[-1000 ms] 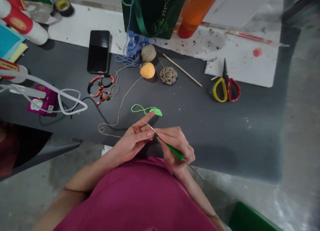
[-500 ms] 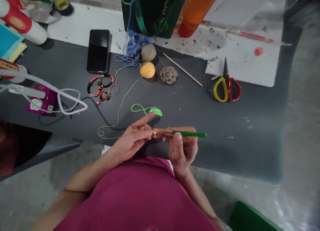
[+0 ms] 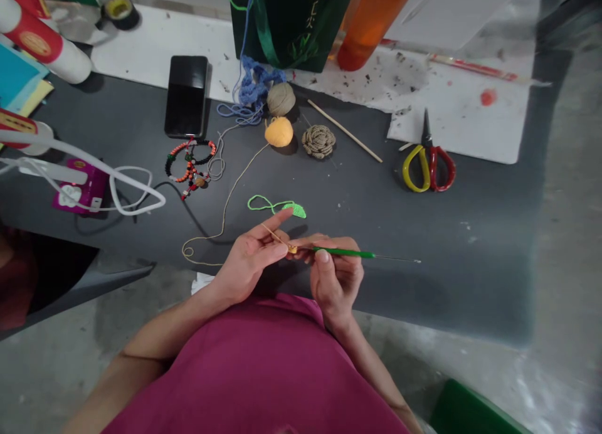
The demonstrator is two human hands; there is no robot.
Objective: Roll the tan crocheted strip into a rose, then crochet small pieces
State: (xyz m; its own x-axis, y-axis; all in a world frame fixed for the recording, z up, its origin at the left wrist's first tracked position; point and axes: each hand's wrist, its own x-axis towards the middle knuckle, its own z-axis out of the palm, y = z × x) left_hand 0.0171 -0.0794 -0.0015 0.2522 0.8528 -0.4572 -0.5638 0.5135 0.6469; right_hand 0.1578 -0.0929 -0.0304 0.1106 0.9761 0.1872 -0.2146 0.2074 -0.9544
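A tiny yellow crochet piece (image 3: 292, 249) sits between the two hands. The left hand (image 3: 249, 258) pinches it with thumb and fingers, and tan thread (image 3: 226, 214) runs from there to an orange yarn ball (image 3: 278, 132). The right hand (image 3: 336, 277) pinches a green crochet hook (image 3: 343, 253), and its tip touches the yellow piece. A little green leaf (image 3: 295, 211) lies just past the left hand on the dark table (image 3: 437, 246). Far ahead, a dark green bag (image 3: 291, 20) stands beside an orange bottle (image 3: 371, 26). You cannot see inside the bag.

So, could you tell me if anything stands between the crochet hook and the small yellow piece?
Nothing visible does: the crochet hook in the right hand reaches the small yellow piece in the left hand.
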